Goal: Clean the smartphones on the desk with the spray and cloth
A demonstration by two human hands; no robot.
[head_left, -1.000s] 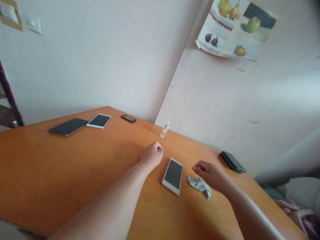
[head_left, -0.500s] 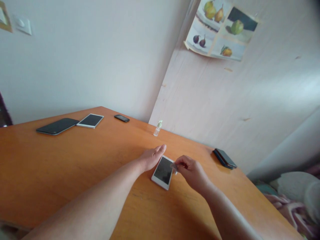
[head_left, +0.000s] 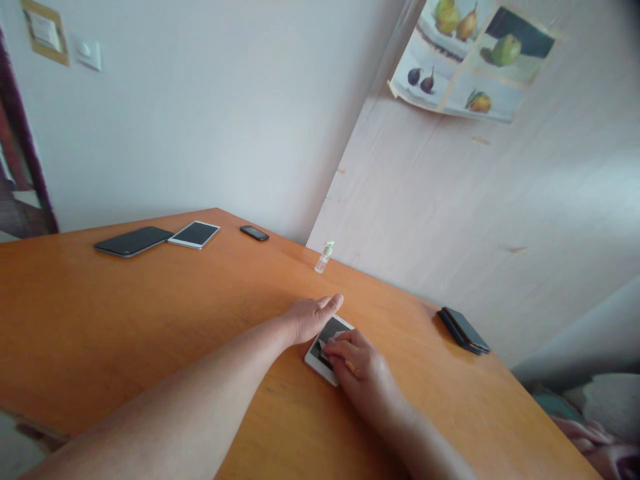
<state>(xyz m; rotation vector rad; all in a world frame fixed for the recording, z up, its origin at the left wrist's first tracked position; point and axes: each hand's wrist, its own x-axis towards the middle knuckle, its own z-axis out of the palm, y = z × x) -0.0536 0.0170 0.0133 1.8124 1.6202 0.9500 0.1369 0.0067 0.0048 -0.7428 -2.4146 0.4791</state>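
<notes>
A small white tablet with a dark screen lies flat on the wooden table. Along its upper left edge rests my left hand, thumb stretched out past the top corner; it holds the tablet steady, with its other fingers partly hidden. My right hand is closed on a crumpled whitish wipe and presses it against the screen. That hand covers the tablet's right side and much of the screen.
A clear pump bottle stands upright beyond the tablet. A dark tablet, another white tablet and a small black phone lie at the far left. Stacked dark devices sit near the right edge. Walls border the table.
My right hand has moved left and slightly down, bringing the wipe from the tablet's right edge onto the screen. My left hand keeps its place at the tablet. The view has shifted slightly left.
</notes>
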